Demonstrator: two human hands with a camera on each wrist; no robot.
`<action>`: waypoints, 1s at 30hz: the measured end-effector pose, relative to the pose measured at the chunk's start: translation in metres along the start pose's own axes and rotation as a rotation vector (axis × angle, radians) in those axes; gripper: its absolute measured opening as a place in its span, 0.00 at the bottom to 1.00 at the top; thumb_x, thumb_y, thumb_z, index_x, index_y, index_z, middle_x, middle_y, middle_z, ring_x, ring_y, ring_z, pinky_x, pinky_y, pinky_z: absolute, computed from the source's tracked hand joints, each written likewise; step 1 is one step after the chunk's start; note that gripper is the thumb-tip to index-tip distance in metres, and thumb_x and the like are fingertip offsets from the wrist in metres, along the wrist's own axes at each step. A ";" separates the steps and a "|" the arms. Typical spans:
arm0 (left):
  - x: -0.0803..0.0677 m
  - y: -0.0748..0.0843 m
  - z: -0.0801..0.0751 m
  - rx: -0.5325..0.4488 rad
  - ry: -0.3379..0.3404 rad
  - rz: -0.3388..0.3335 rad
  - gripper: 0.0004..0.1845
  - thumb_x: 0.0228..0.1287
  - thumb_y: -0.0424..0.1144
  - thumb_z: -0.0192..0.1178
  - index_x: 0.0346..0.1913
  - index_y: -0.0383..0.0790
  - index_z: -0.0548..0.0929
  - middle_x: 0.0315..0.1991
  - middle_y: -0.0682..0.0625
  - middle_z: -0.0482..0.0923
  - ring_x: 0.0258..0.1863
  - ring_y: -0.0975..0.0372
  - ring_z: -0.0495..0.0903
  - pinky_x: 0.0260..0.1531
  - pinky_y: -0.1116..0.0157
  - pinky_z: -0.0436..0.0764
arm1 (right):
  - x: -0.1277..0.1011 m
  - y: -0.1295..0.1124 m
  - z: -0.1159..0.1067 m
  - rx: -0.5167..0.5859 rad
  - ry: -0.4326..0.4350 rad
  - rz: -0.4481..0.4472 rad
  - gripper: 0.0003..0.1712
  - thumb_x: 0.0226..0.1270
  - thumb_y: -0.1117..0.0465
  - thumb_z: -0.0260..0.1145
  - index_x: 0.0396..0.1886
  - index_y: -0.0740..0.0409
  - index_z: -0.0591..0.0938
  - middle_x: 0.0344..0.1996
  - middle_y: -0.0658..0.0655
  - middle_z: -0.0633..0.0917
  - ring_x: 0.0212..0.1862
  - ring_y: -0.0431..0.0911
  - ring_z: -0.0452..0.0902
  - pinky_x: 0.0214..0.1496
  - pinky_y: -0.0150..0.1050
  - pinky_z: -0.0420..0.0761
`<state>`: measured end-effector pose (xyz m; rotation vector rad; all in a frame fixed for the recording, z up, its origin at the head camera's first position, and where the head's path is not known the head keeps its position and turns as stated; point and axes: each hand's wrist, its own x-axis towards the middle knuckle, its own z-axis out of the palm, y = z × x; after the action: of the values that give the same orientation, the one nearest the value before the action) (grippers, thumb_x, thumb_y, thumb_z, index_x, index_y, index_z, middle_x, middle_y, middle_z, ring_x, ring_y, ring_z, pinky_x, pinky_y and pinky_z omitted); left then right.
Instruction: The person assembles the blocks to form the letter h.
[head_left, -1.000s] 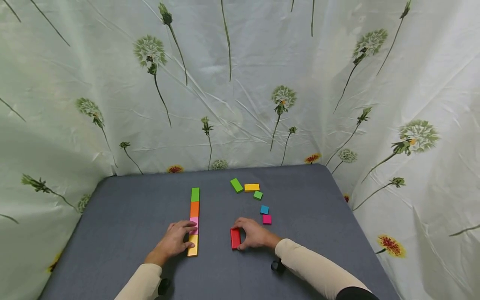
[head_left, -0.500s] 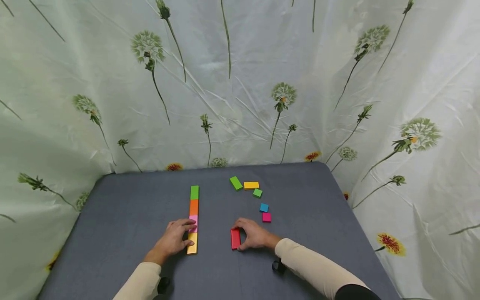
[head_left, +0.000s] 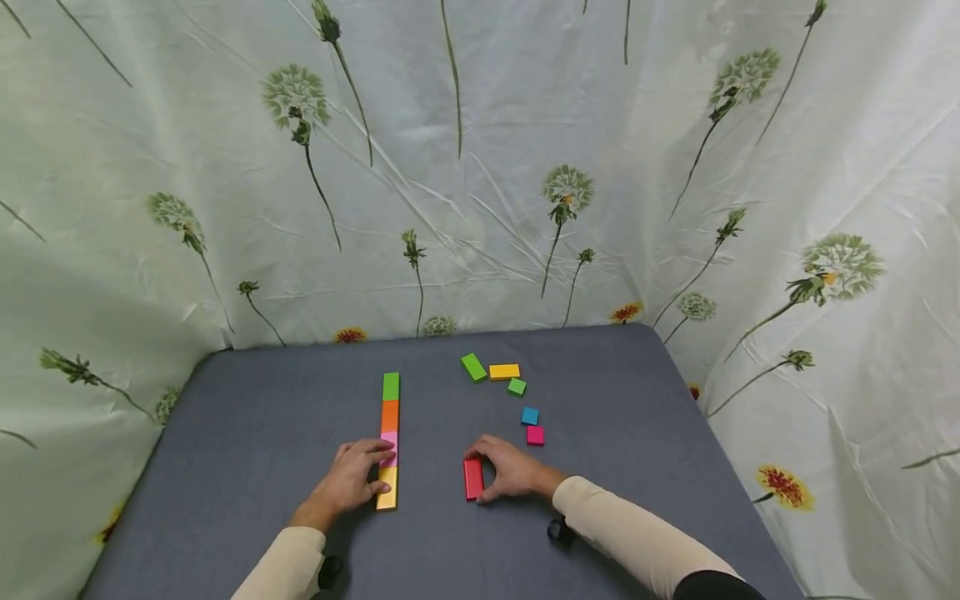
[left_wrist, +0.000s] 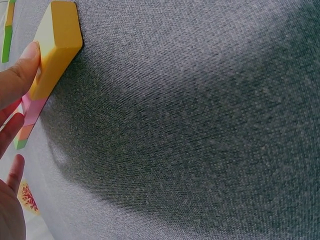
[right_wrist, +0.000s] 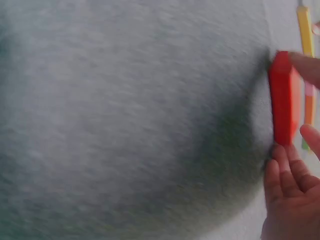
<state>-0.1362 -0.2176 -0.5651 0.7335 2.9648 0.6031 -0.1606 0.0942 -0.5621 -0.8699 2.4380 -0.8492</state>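
A row of blocks lies end to end on the grey table point(head_left: 247, 433): green point(head_left: 391, 386), orange point(head_left: 389, 415), pink point(head_left: 388, 442), yellow point(head_left: 387, 490). My left hand point(head_left: 382, 471) rests against the row, its index finger lying over the pink block and its thumb at the yellow block point(left_wrist: 55, 45). To the right, my right hand point(head_left: 476, 476) pinches a red block point(head_left: 472, 483) that stands on its long edge on the table, apart from the row. In the blurred right wrist view the red block point(right_wrist: 282, 100) sits between my fingers point(right_wrist: 306, 67) and thumb.
Loose blocks lie farther back on the right: a green one point(head_left: 473, 367), a yellow one point(head_left: 504, 372), a small green one point(head_left: 516, 387), a blue one point(head_left: 530, 416) and a magenta one point(head_left: 535, 435). A flower-printed curtain point(head_left: 480, 167) closes in the table on three sides.
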 end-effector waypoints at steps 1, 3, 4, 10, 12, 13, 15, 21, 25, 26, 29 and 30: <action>0.000 0.000 0.000 -0.001 0.003 0.003 0.24 0.45 0.35 0.76 0.48 0.32 0.84 0.53 0.42 0.78 0.54 0.48 0.75 0.54 0.46 0.67 | 0.002 0.001 -0.002 0.017 0.006 -0.011 0.36 0.51 0.53 0.78 0.59 0.55 0.75 0.50 0.47 0.75 0.53 0.40 0.71 0.58 0.36 0.73; 0.000 0.000 -0.001 -0.002 0.009 0.011 0.24 0.45 0.35 0.76 0.48 0.32 0.84 0.52 0.42 0.78 0.54 0.48 0.75 0.54 0.46 0.67 | 0.006 0.002 -0.009 0.048 0.019 -0.021 0.37 0.51 0.52 0.78 0.60 0.57 0.74 0.49 0.50 0.76 0.52 0.43 0.72 0.57 0.37 0.74; 0.000 0.000 -0.001 0.002 0.013 0.015 0.24 0.45 0.35 0.76 0.48 0.32 0.84 0.52 0.42 0.78 0.53 0.48 0.75 0.54 0.46 0.67 | 0.008 0.003 -0.013 0.059 0.029 -0.025 0.38 0.51 0.53 0.78 0.60 0.58 0.74 0.49 0.52 0.76 0.52 0.44 0.72 0.56 0.38 0.74; -0.001 -0.001 0.000 0.010 0.008 0.010 0.24 0.45 0.36 0.76 0.48 0.33 0.85 0.52 0.42 0.78 0.53 0.48 0.75 0.53 0.46 0.67 | 0.033 0.012 -0.040 0.038 0.087 -0.012 0.37 0.52 0.55 0.77 0.60 0.61 0.74 0.52 0.58 0.76 0.54 0.51 0.73 0.58 0.47 0.73; -0.001 -0.001 0.000 0.006 0.000 0.007 0.24 0.45 0.37 0.76 0.48 0.33 0.84 0.52 0.41 0.78 0.53 0.48 0.75 0.54 0.46 0.67 | 0.044 0.016 -0.049 0.024 0.097 0.001 0.37 0.52 0.57 0.77 0.61 0.62 0.74 0.54 0.60 0.76 0.56 0.53 0.72 0.58 0.49 0.72; -0.001 -0.001 -0.001 0.004 -0.003 0.004 0.24 0.45 0.37 0.76 0.49 0.33 0.84 0.52 0.41 0.78 0.54 0.48 0.75 0.54 0.46 0.67 | 0.050 0.017 -0.053 0.019 0.100 0.007 0.37 0.52 0.58 0.77 0.61 0.62 0.74 0.54 0.61 0.76 0.56 0.54 0.72 0.59 0.50 0.72; -0.001 -0.002 -0.001 0.009 -0.008 0.002 0.25 0.45 0.37 0.76 0.49 0.33 0.84 0.52 0.42 0.77 0.54 0.48 0.75 0.54 0.46 0.67 | 0.061 0.021 -0.062 0.003 0.108 0.023 0.37 0.52 0.60 0.77 0.62 0.63 0.73 0.56 0.62 0.75 0.59 0.55 0.71 0.61 0.51 0.70; -0.001 -0.004 -0.003 0.014 0.007 0.032 0.25 0.44 0.37 0.76 0.48 0.32 0.84 0.51 0.42 0.78 0.52 0.49 0.75 0.52 0.47 0.67 | 0.095 0.028 -0.079 -0.019 0.141 0.099 0.38 0.52 0.65 0.76 0.64 0.62 0.72 0.61 0.61 0.72 0.63 0.56 0.68 0.63 0.51 0.69; -0.002 -0.004 -0.003 0.025 0.022 0.054 0.25 0.44 0.38 0.76 0.48 0.32 0.85 0.50 0.43 0.78 0.51 0.50 0.75 0.51 0.48 0.68 | 0.109 0.034 -0.083 -0.044 0.153 0.147 0.39 0.50 0.67 0.77 0.64 0.62 0.72 0.61 0.61 0.72 0.60 0.55 0.70 0.60 0.50 0.71; -0.002 -0.004 -0.002 0.029 0.025 0.058 0.25 0.44 0.38 0.76 0.48 0.32 0.85 0.50 0.43 0.78 0.51 0.50 0.75 0.51 0.49 0.68 | 0.112 0.035 -0.084 -0.062 0.157 0.151 0.39 0.50 0.67 0.77 0.64 0.62 0.72 0.61 0.61 0.72 0.59 0.54 0.70 0.59 0.50 0.71; -0.002 -0.003 -0.003 0.032 0.029 0.057 0.25 0.44 0.39 0.76 0.47 0.33 0.85 0.50 0.43 0.78 0.51 0.51 0.75 0.51 0.49 0.68 | 0.120 0.038 -0.086 -0.087 0.157 0.160 0.39 0.50 0.68 0.77 0.64 0.61 0.72 0.61 0.61 0.72 0.59 0.54 0.70 0.58 0.50 0.71; -0.002 -0.003 -0.003 0.034 0.028 0.056 0.25 0.44 0.39 0.76 0.47 0.33 0.85 0.50 0.43 0.78 0.51 0.51 0.75 0.51 0.49 0.68 | 0.123 0.039 -0.086 -0.101 0.152 0.158 0.38 0.50 0.69 0.76 0.63 0.61 0.72 0.61 0.61 0.72 0.59 0.54 0.70 0.58 0.50 0.71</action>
<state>-0.1362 -0.2222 -0.5641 0.8198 2.9961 0.5728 -0.3128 0.0705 -0.5461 -0.6565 2.6608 -0.7658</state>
